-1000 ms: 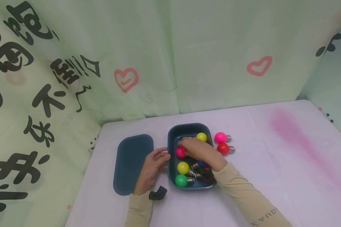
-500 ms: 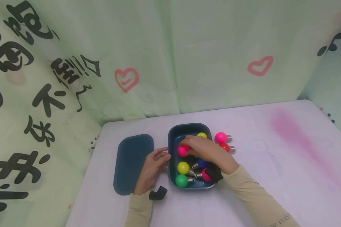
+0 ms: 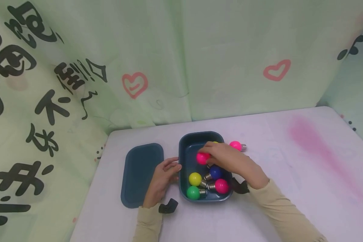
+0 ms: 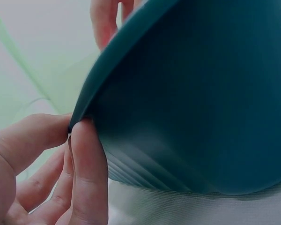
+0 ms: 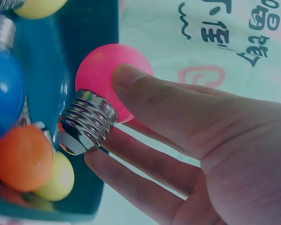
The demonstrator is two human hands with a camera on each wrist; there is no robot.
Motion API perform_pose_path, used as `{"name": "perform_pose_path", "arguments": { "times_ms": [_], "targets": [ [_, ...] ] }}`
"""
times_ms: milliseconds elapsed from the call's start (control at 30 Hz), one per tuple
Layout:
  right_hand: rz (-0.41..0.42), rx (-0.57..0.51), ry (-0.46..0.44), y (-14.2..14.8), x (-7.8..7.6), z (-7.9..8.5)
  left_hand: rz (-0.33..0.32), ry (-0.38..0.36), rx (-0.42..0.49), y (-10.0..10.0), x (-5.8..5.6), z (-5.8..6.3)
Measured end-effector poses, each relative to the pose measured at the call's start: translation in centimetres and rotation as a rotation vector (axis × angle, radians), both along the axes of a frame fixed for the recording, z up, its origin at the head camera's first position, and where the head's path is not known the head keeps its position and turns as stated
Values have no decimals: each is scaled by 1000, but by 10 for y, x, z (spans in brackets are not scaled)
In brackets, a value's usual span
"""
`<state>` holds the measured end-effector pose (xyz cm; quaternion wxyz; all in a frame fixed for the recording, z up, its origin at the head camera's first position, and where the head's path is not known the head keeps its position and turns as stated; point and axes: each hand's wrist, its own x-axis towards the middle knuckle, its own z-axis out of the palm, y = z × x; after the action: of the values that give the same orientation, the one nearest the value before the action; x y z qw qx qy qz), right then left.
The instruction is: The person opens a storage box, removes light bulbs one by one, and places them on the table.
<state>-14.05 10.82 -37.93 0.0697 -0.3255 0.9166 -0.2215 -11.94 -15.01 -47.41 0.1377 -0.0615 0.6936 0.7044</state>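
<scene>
A pink light bulb [image 3: 202, 158] with a silver screw base is pinched between the thumb and fingers of my right hand [image 3: 230, 158], over the dark blue box [image 3: 185, 144]. The right wrist view shows the pink bulb [image 5: 107, 75] raised above the box's contents, its base tilted downward. My left hand [image 3: 162, 179] pinches the box's left rim [image 4: 91, 89] between thumb and finger. In the box lie a yellow bulb [image 3: 195, 179], a green bulb [image 3: 193, 192], a blue bulb [image 3: 216, 172] and a pinkish-red bulb [image 3: 222, 186]. An orange bulb [image 5: 21, 157] shows in the right wrist view.
A flat dark blue lid [image 3: 142, 174] lies left of the box on the white table [image 3: 290, 188]. Right of the box lies another pink bulb [image 3: 235, 145]. My right hand hides part of a yellow bulb [image 3: 215, 142] at the far end. A curtain [image 3: 230, 90] hangs behind.
My right hand has moved right and slightly away with the pink bulb, uncovering the blue and pinkish-red bulbs and covering the red bulb outside the box. My left hand has stayed at the rim.
</scene>
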Motion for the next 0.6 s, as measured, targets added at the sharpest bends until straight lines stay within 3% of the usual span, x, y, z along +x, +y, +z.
{"name": "perform_pose_path", "arguments": {
  "times_ms": [200,600],
  "targets": [
    [31,22,87,14,1,-4,1,4,-1,0,1,2],
    [-8,1,61,34,12,2,4,1,6,1,0,2]
  ]
}}
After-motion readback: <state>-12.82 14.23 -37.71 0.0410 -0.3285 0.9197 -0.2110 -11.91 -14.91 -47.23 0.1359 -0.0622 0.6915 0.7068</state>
